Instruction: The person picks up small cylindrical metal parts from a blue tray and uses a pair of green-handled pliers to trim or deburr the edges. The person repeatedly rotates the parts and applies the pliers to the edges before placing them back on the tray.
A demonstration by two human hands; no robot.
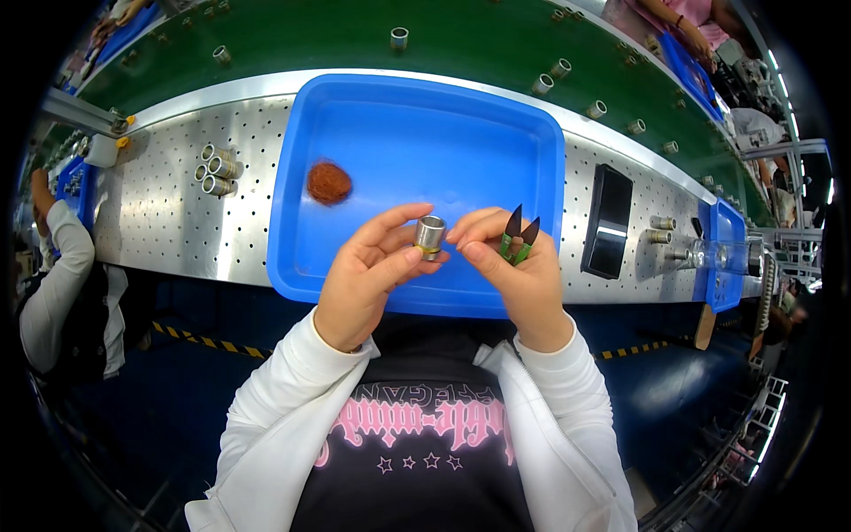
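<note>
My left hand (368,270) holds a short silver metal sleeve (431,232) upright between thumb and fingers, above the near part of a blue tray (306,97). A yellowish band runs round the sleeve's lower part. My right hand (523,275) is closed around a pair of small snips (521,236) with green handles. Their dark blades point up and away from me, slightly parted. The thumb and forefinger of that hand pinch together beside the sleeve; whether anything thin is between them I cannot tell. A reddish-brown fibre ball (329,183) lies in the tray's left part.
Several metal sleeves (217,168) stand left of the tray on the perforated metal table (160,222). To the right lie a black flat device (608,222) and two more sleeves (661,230). A green conveyor belt (328,40) carries scattered sleeves beyond. Another person's arm (71,239) is at far left.
</note>
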